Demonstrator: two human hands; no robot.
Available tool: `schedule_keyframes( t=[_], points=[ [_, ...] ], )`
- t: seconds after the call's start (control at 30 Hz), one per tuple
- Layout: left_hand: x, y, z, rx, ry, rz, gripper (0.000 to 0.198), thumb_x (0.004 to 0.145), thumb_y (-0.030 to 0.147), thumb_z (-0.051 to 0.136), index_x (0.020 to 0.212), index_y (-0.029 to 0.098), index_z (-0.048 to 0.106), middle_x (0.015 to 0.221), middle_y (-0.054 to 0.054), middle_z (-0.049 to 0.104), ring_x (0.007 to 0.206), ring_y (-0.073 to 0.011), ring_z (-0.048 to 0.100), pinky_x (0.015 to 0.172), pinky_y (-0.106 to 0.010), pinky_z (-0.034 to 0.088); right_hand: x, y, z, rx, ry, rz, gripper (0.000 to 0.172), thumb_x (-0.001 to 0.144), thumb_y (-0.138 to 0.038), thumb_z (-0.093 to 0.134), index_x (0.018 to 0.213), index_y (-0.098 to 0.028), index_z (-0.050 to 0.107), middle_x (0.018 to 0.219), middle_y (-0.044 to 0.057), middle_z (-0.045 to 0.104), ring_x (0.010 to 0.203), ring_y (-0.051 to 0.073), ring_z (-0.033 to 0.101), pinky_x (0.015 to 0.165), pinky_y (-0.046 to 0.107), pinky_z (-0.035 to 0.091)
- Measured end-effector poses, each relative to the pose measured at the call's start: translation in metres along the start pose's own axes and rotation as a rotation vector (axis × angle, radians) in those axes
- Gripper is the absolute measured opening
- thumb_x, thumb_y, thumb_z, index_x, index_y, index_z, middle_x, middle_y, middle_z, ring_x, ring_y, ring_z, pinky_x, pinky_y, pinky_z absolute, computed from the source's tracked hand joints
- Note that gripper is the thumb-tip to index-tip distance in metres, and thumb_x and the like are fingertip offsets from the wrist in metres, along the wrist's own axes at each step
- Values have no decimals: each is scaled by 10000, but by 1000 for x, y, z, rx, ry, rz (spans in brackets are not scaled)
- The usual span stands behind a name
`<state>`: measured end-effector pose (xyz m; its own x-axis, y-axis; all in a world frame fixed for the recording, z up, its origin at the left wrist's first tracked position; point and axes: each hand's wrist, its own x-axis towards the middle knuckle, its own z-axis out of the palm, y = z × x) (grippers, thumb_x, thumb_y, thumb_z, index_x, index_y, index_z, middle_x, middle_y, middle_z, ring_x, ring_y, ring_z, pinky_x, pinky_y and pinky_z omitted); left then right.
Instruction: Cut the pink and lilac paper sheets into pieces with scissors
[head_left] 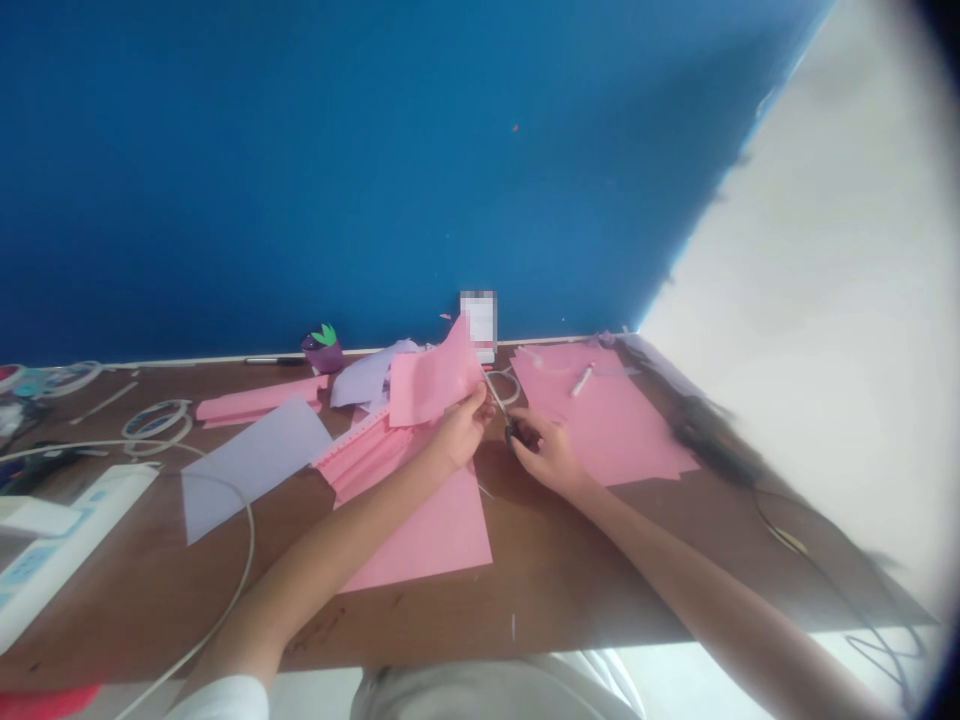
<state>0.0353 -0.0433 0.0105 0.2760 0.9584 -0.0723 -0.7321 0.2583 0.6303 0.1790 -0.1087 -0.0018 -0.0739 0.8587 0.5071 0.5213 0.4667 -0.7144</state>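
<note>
My left hand (466, 430) pinches a pink paper sheet (431, 385) by its right edge and holds it up off the table. In my right hand (546, 452) is a pair of scissors (511, 425), gripped by its dark handles. The blades point up and left, against the right edge of the held sheet; whether they are apart I cannot make out. Below my left hand lie folded pink paper (371, 455) and a flat pink sheet (427, 545). More pink sheets (630, 430) are spread right of my right hand, with a white-and-pink marker (583, 379) on them.
A pale lilac sheet (255, 465) and a rolled pink paper (259, 402) lie to the left. A white power strip (75, 545) and a looping white cable (251, 530) occupy the left side. Against the blue wall stand a purple pot-like item (324, 352) and a blurred-out phone-shaped object (478, 322).
</note>
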Motion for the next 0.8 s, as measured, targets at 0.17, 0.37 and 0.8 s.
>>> schedule_keyframes(
  t=[0.17,0.37,0.8],
  points=[
    [1,-1,-3,4,-12,-1,171,693,202,738,772,93,633,687,0,596,621,-55,545,602,-177,438,0,1,0,16,-15,-4,332,784,-218,539,1113,-190,578,646,-30,519,551,102,498,525,214,419],
    [1,-1,-2,3,-13,-21,162,705,211,728,759,97,627,680,-3,602,612,-60,548,602,-189,440,-1,3,1,11,-16,2,334,786,-217,533,1117,-193,574,651,-27,527,554,105,510,522,214,421],
    [-5,-2,1,17,-53,-30,176,717,236,721,788,94,645,693,-8,613,617,-61,549,608,-190,432,-1,-2,3,-1,5,6,326,774,-225,533,1094,-189,579,639,-30,511,539,102,487,532,220,426]
  ],
)
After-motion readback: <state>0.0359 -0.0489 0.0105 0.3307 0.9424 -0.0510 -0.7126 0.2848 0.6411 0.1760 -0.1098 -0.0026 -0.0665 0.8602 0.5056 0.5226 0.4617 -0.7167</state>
